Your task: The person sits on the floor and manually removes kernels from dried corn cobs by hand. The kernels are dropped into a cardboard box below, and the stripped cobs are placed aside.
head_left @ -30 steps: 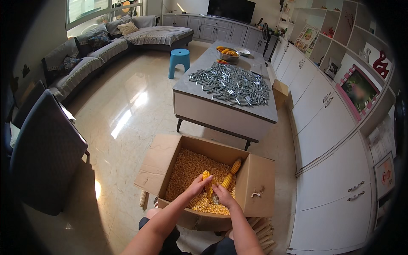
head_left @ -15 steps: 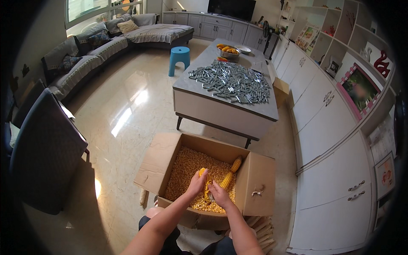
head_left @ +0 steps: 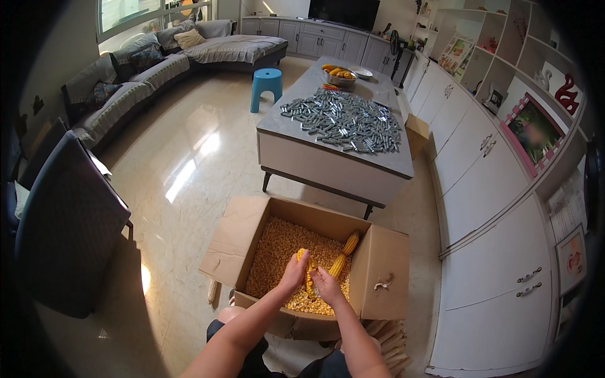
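Yellow corn cob (head_left: 309, 281) stays gripped in the curled left hand (head_left: 293, 273), its top slightly farther left than a second ago; the half-bent right hand (head_left: 327, 287) touches it, grip unclear.

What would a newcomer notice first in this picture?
Probably the small shiny cylinders spread over the grey-topped table. Next, the cardboard box of corn kernels near the person, where the left hand holds a yellow cob and the right hand touches it. A blue stool stands left of the table.
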Tool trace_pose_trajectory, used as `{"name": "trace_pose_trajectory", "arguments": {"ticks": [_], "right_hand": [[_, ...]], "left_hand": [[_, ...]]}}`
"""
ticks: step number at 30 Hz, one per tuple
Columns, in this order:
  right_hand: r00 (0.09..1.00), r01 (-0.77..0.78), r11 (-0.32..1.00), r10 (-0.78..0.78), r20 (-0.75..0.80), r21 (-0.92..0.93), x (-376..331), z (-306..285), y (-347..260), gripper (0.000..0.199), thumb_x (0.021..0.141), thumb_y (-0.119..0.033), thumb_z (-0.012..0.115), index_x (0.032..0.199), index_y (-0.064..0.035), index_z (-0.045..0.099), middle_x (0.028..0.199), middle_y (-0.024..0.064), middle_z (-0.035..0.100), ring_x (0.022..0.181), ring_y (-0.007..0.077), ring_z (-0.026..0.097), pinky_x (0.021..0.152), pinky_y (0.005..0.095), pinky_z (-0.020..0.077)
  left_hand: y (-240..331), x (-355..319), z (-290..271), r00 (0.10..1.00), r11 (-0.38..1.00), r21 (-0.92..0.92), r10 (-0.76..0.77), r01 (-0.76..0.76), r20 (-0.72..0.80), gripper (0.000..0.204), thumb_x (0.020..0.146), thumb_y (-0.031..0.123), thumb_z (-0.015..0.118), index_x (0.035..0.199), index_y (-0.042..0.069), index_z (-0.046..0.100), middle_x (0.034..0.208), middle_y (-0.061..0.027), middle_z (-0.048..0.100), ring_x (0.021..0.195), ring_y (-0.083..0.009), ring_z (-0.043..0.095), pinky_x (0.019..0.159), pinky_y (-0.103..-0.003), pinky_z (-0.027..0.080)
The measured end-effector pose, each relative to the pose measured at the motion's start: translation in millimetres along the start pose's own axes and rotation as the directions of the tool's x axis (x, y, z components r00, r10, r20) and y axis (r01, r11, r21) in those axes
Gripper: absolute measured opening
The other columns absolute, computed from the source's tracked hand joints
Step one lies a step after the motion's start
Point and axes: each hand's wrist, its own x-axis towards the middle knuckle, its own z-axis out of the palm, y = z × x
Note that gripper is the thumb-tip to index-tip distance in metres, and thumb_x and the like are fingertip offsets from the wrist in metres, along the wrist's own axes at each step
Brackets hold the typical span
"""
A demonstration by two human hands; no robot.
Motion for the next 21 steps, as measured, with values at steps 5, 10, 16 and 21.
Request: {"name": "trace_pose_trajectory", "arguments": {"ticks": [5, 10, 16, 21], "right_hand": [[0.998, 0.054, 0.996, -0.056, -0.024, -0.066, -2.3, 1.0, -1.4, 0.063, 0.09, -0.039, 0.044, 0.127, 0.0099, 0.03, 0.114, 0.0195, 0.051, 0.103, 0.0192, 0.05, 0.086, 0.027, 0.0393], [0.997, 0.069, 0.995, -0.072, 0.032, 0.076, -0.9, -0.5, -3.4, 0.059, 0.091, -0.035, 0.043, 0.127, 0.0096, 0.031, 0.124, 0.0191, 0.045, 0.116, 0.0202, 0.042, 0.096, 0.0264, 0.0312], [0.988, 0.117, 0.984, -0.102, -0.112, 0.134, -2.4, 6.9, -3.1, 0.052, 0.09, -0.039, 0.045, 0.118, 0.0051, 0.044, 0.088, 0.0077, 0.054, 0.08, 0.0142, 0.051, 0.071, 0.0257, 0.0412], [0.999, -0.037, 0.995, 0.036, -0.01, -0.097, 5.8, -4.2, 0.0, 0.055, 0.087, -0.042, 0.05, 0.111, 0.0077, 0.047, 0.077, 0.0057, 0.053, 0.067, 0.0117, 0.05, 0.059, 0.0261, 0.0411]], "left_hand": [[3.8, -1.2, 0.5, 1.0, 0.993, -0.12, -0.017, 0.018, 0.006, 0.03, 0.093, 0.035, 0.04, 0.089, 0.007, 0.048, 0.077, 0.0008, 0.047, 0.071, -0.0074, 0.042, 0.063, -0.023, 0.038], [-15.2, 10.7, -9.4, 0.99, 0.961, -0.241, -0.138, 0.138, 0.017, 0.031, 0.092, 0.037, 0.041, 0.091, 0.006, 0.048, 0.078, -0.0003, 0.048, 0.069, -0.007, 0.043, 0.062, -0.024, 0.039], [10.0, -2.6, 0.1, 1.0, 0.996, 0.09, 0.005, -0.002, -0.029, 0.036, 0.091, 0.04, 0.04, 0.091, 0.005, 0.046, 0.075, -0.0013, 0.046, 0.067, -0.008, 0.042, 0.06, -0.025, 0.039], [8.8, -3.4, 1.3, 1.0, 0.993, 0.122, -0.001, 0.0, 0.003, 0.034, 0.092, 0.038, 0.04, 0.093, 0.005, 0.046, 0.078, -0.0004, 0.045, 0.069, -0.0088, 0.041, 0.064, -0.024, 0.038]]}}
